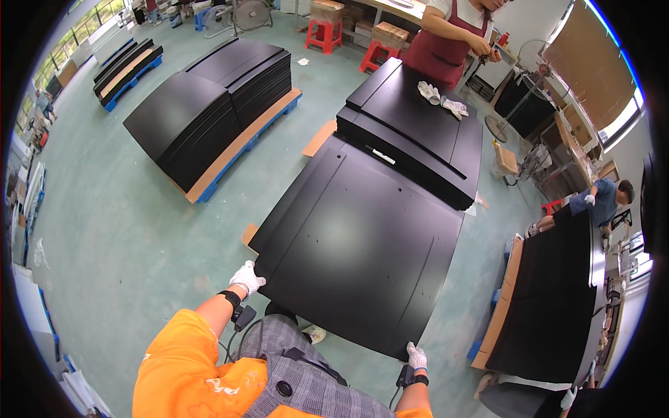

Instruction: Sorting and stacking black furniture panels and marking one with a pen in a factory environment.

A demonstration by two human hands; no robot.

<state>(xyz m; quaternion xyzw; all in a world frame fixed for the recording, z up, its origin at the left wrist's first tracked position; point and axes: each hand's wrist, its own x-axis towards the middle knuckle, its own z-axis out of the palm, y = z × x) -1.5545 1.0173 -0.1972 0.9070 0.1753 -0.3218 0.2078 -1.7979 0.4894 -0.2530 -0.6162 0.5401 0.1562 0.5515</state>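
Observation:
A wide black panel point(348, 237) with small holes and shallow straight grooves lies in front of me. My left hand point(247, 277), in a white glove, is closed on its near left corner. At the near right corner my right hand point(416, 356), gloved too, grips the edge. Fingers beneath the panel are hidden. A white marker pen point(382, 156) lies near the panel's far edge. Just beyond rises a higher stack of black panels point(418, 125), with a pair of white gloves point(443, 99) on top.
Left of me, stacked black panels point(240, 90) rest on a blue pallet point(244, 155). More black panels point(547, 306) stand on the right, near a person in blue point(603, 202). A person in a red apron point(446, 52) stands behind the far stack. Red stools point(323, 35) are at the back.

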